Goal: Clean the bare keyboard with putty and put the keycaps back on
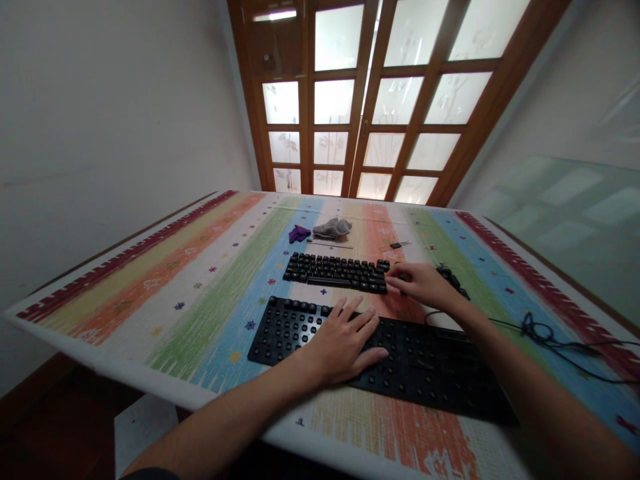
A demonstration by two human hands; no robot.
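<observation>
A long black keyboard base (420, 360) lies at the near side of the table, its keycaps mostly off, with small square switches showing. My left hand (345, 340) rests on its upper left part, fingers spread and flat. Behind it sits a block of black keycaps (335, 271) set out in rows. My right hand (413, 280) is at the right end of this block, thumb and fingertips pinched together; whatever is between them is too small to make out. More black keycaps (453, 279) lie just beyond my right wrist, partly hidden by it.
On the striped tablecloth (200, 320) lie a grey cloth (333, 229), a purple cloth (299, 233), a thin stick (330, 245) and a small black tool with wire prongs (397, 245). A black cable (540, 330) coils at the right. Wood-framed glass doors stand behind the table.
</observation>
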